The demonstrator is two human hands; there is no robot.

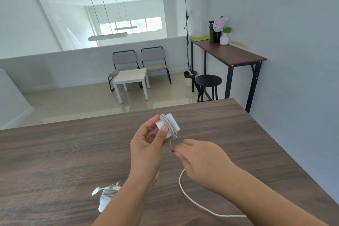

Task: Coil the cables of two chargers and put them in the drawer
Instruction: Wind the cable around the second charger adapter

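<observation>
While the wooden table fills the lower half of the view, both hands work above its middle. The left hand holds the white charger lifted off the table, at about twelve o'clock from the wrists; its thumb presses on the front face and the other fingers curl behind the block, so it grips the block firmly. Several turns of grey cable already lie around this charger. The right hand, at four o'clock from the charger, pinches the cable between thumb and bent fingers just below the block. From this pinch the free length hangs down to the table and runs away toward five o'clock, out to the lower right, so a good part is not yet coiled. The second charger lies on the table at seven o'clock from the hands, partly hidden by the left forearm; its cable looks wrapped around it and a small plug end sticks out at nine o'clock. The drawer is not in view. I judge that the turns can slip off the smooth corners if the left thumb relaxes, and the coil would then open. If the right hand pulls too hard, the cable can bend sharply near the small connector at the lower corner of the block.
</observation>
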